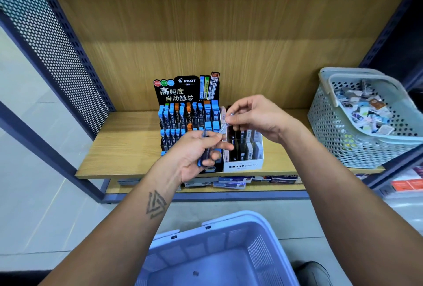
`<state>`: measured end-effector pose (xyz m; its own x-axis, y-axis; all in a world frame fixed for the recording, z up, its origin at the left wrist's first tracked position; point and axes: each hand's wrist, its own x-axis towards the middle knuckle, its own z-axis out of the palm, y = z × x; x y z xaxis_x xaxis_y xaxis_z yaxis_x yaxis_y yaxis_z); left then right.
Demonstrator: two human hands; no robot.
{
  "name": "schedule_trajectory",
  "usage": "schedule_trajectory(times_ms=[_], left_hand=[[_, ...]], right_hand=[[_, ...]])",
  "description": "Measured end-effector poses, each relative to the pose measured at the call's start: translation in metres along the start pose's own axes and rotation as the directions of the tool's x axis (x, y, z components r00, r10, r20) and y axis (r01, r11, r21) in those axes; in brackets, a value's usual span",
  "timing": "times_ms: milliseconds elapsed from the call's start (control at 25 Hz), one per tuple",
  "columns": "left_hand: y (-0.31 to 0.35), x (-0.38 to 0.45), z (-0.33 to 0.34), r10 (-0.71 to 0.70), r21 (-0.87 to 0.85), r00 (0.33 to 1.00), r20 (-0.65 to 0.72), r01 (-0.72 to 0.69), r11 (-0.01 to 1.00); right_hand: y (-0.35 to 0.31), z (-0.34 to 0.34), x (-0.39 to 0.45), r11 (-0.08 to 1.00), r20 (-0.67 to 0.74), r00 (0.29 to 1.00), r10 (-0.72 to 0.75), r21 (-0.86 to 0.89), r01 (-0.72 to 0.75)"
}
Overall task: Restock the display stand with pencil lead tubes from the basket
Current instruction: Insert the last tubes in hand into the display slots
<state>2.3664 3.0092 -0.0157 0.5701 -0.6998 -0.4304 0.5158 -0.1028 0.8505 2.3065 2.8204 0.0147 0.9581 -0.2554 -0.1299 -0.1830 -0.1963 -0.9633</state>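
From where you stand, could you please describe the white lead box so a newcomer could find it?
On the wooden shelf, find the black Pilot stand. The white box touches its right side. Its front reads MONO, and its tubes are black and grey, not blue or orange.

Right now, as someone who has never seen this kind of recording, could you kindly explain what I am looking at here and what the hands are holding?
There is no machine here: this single picture comes from a wide-angle camera worn on a person's head, looking forward and down at their own two bare arms. In front of them is a wooden shelf. On it stand a black Pilot display stand filled with blue- and orange-capped lead tubes, a white Mono box beside it, and a pale perforated basket of mixed small packets to the right. A light blue basket sits low in the foreground; what shows of its inside looks empty. The left hand grips a few dark tubes with blue ends, while the right hand pinches one clear lead tube, seemingly drawn from that bundle.
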Motion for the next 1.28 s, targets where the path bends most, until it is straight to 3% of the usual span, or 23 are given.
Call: schedule_trajectory(times_ms=[80,160,240,320,440,600,680,840,1000,1120,1280], left_hand=[[0.001,0.001,-0.003,0.043,0.007,0.997,-0.063,-0.043,0.999],[0.005,0.001,-0.008,0.105,0.093,0.988,-0.114,-0.094,0.991],[0.010,-0.002,-0.010,0.168,0.221,0.974,-0.149,-0.132,0.966],[0.016,-0.003,-0.015,0.226,0.264,0.955,-0.192,-0.171,0.949],[0.026,-0.006,-0.032,0.254,0.201,0.932,-0.259,-0.205,0.958],[0.025,-0.013,-0.049,0.205,0.263,0.957,-0.206,-0.148,0.953],[0.021,-0.014,-0.051,0.212,0.267,0.960,-0.182,-0.159,0.950],[0.017,-0.013,-0.063,0.227,0.253,0.943,-0.243,-0.165,0.953],[0.013,-0.006,-0.083,0.096,0.219,0.940,-0.327,-0.023,0.975],[0.013,-0.009,-0.099,0.005,0.061,0.929,-0.370,0.019,0.998],[0.017,-0.020,-0.111,-0.027,-0.104,0.958,-0.284,-0.003,0.995]], right_hand=[[-0.002,-0.008,-0.008,0.999,0.019,1.000,0.012,-0.040,-0.011],[-0.005,-0.001,-0.012,0.977,0.103,0.995,0.014,-0.211,0.008],[-0.005,0.015,-0.008,0.935,0.161,0.986,-0.053,-0.339,0.106],[-0.007,0.031,-0.001,0.919,0.162,0.978,-0.133,-0.349,0.182],[-0.016,0.041,0.006,0.961,0.040,0.984,-0.174,-0.209,0.179],[-0.026,0.061,0.011,0.960,-0.107,0.976,-0.191,0.186,0.209],[-0.025,0.076,0.015,0.950,-0.142,0.969,-0.203,0.211,0.230],[-0.024,0.081,0.023,0.970,-0.196,0.952,-0.235,0.018,0.243],[-0.022,0.075,0.033,0.957,-0.129,0.973,-0.191,-0.243,0.156],[-0.013,0.095,0.037,0.827,-0.038,0.982,-0.184,-0.546,0.134],[0.007,0.124,0.045,0.681,0.042,0.978,-0.203,-0.711,0.172]])
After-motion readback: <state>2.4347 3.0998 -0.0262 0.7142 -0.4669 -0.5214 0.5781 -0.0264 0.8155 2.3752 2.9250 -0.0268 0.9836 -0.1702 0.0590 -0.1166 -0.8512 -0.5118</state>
